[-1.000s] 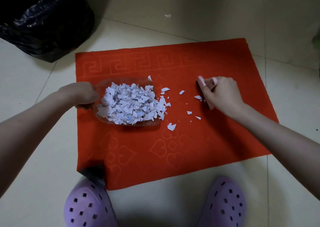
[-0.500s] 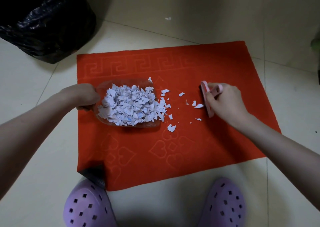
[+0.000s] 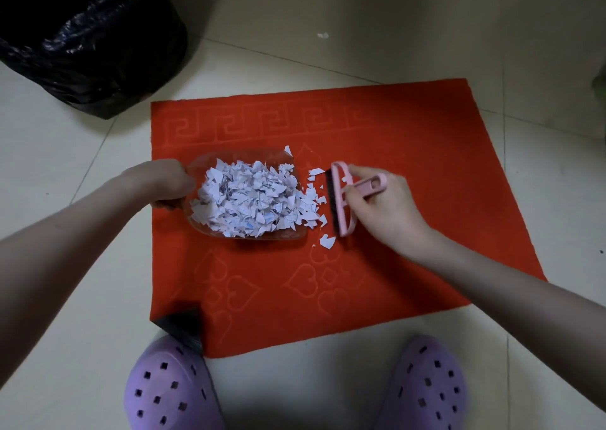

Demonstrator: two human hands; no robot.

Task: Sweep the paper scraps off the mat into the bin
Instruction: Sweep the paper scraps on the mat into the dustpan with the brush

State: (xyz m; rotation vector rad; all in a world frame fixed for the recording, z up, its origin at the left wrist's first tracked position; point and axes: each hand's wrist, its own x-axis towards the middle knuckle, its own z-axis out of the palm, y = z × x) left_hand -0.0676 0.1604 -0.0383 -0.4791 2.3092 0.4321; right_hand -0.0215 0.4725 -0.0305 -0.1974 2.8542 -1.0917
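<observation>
A red mat [image 3: 410, 154] lies on the tiled floor. On its left half rests a clear plastic dustpan [image 3: 203, 167], heaped with white paper scraps [image 3: 252, 200]. My left hand [image 3: 164, 183] grips the pan's handle at the mat's left edge. My right hand [image 3: 383, 213] holds a small pink brush [image 3: 341, 200], its dark bristles pressed to the mat just right of the pan's mouth. A few loose scraps [image 3: 327, 241] lie between the brush and the pan. The bin [image 3: 85, 36], lined with a black bag, stands at the far left.
Two purple clogs [image 3: 170, 393] stand at the mat's near edge. The mat's near left corner [image 3: 183, 326] is folded over, showing its dark underside. One stray scrap [image 3: 323, 35] lies on the tiles beyond the mat.
My right hand has swept the brush leftward across the mat, pushing the scattered scraps up against the pan's mouth. The pan and my left hand have stayed put.
</observation>
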